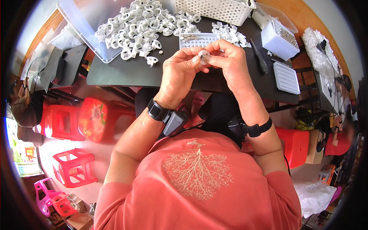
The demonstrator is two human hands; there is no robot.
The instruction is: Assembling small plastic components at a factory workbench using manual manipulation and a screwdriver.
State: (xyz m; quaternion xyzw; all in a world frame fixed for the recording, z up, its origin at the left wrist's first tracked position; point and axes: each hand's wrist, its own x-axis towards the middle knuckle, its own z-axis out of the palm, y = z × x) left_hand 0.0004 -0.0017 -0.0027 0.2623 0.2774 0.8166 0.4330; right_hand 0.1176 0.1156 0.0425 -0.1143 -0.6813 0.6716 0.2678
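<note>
Closest to the person, both hands were raised over the near edge of the dark surface [126, 73], and they met on one small white ring-shaped plastic part [203, 56]. The left hand [180, 73] pinched that part from the left with thumb and forefinger, so its grip was closed on it; the right hand [230, 61] pressed in from the right, fingertips [213, 58] closed on the same part, seemingly with a small dark or metal piece at its middle, though that was too small to make out. Just beyond the part lay a flat white grid tray [199, 39], and small round pieces sat in some of its cells. Beyond and left of that tray, a big heap of white plastic parts [143, 25] spilled from a clear bin [82, 30], which suggested most of the work was left. Right of the tray sat a smaller pile of white pieces [232, 34], possibly the finished ones, then a dark pen-like tool [260, 57]. Farther right were another grid tray [286, 78] and a stacked block of trays [279, 38]. Farthest from the part stood a white perforated basket [218, 9].
</note>
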